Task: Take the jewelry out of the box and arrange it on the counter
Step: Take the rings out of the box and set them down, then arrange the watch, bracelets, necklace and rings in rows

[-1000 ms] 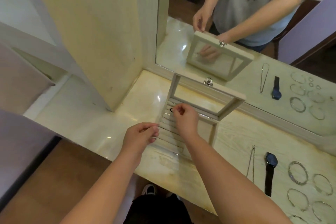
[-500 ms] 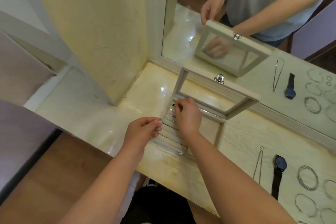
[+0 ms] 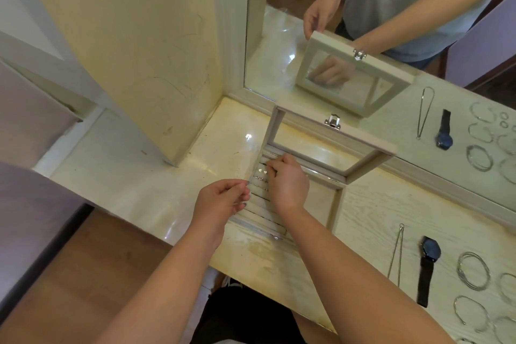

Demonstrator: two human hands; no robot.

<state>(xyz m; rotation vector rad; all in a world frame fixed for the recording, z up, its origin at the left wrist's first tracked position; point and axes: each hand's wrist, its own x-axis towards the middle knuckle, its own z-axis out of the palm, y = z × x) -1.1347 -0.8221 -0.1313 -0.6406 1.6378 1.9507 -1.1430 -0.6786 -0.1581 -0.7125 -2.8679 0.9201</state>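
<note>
The jewelry box [image 3: 333,209] sits open on the pale surface [image 3: 377,209] in front of a mirror [image 3: 279,45], its glass lid [image 3: 371,145] standing up with a metal clasp [image 3: 332,121] at the top edge. The right hand [image 3: 287,181] reaches into the far left part of the box, thumb and forefinger bent together over the small silver pieces [image 3: 261,170] tucked in the padded rows; whether they grip one I cannot tell. The left hand [image 3: 223,201] hovers just beside the box's left edge, thumb pressed to curled fingertips, and anything between them is hidden. To the right of the box, well apart from it, lie a necklace [image 3: 396,251], a dark watch [image 3: 428,268] and several bangles [image 3: 473,269]
</note>
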